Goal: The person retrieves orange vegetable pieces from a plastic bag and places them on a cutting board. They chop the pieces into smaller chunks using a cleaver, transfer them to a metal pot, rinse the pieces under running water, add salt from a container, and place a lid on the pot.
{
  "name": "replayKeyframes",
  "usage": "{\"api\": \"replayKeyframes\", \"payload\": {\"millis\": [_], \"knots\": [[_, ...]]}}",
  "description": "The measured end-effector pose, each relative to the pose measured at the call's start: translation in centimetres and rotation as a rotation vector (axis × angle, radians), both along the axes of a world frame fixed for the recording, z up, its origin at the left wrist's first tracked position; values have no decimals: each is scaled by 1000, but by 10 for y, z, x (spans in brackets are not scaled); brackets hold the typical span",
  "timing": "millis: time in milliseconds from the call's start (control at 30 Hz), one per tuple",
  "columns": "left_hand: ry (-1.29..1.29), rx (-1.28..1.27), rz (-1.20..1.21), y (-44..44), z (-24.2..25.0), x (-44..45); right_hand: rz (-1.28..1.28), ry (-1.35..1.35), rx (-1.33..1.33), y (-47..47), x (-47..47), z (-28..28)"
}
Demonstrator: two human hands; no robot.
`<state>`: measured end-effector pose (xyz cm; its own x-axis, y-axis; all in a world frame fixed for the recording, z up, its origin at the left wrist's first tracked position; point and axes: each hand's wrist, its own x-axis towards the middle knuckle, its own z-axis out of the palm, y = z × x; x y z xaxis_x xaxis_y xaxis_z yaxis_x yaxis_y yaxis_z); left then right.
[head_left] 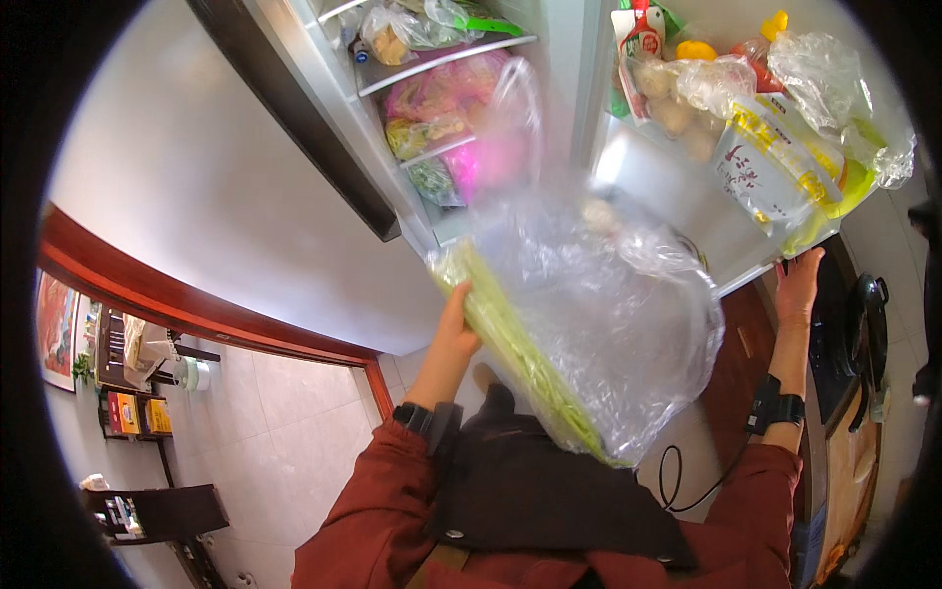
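My left hand (460,324) grips a clear plastic bag (625,339) in front of my body. Long pale green vegetable stalks (515,346) lie along its near left side, and the rest of the bag billows out loosely to the right. At the right, my right hand (798,287) is at the outer edge of a white refrigerator part (662,191), seemingly its open door. Its thumb stands apart, and the other fingers are partly hidden by that edge. Beyond the bag are the refrigerator shelves (449,66), holding bagged food and a pink bag (471,162).
On the white part are a red-capped bottle (639,44), bagged round produce (673,107), an orange fruit (695,50) and a yellow-and-white package (773,162). A black pan (865,324) and wooden board (850,471) lie right. A red-brown door frame (221,324) is left; a cable (666,478) hangs below.
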<state>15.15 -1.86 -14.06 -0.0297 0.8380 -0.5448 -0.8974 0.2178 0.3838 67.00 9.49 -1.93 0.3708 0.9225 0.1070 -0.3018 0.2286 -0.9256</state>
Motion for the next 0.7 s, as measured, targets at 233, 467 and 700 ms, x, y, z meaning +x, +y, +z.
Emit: {"api": "replayKeyframes", "payload": {"millis": [233,467,700], "knots": [[4,-34,107,-67,-13,-34,-114,-43,-24,20,11,-6],[-90,389,167,-96,28,-64,-256,-211,-142,11,7,11],[-96,601,286,-168,88,-107,-436,-449,-47,-97,-52,39]]}}
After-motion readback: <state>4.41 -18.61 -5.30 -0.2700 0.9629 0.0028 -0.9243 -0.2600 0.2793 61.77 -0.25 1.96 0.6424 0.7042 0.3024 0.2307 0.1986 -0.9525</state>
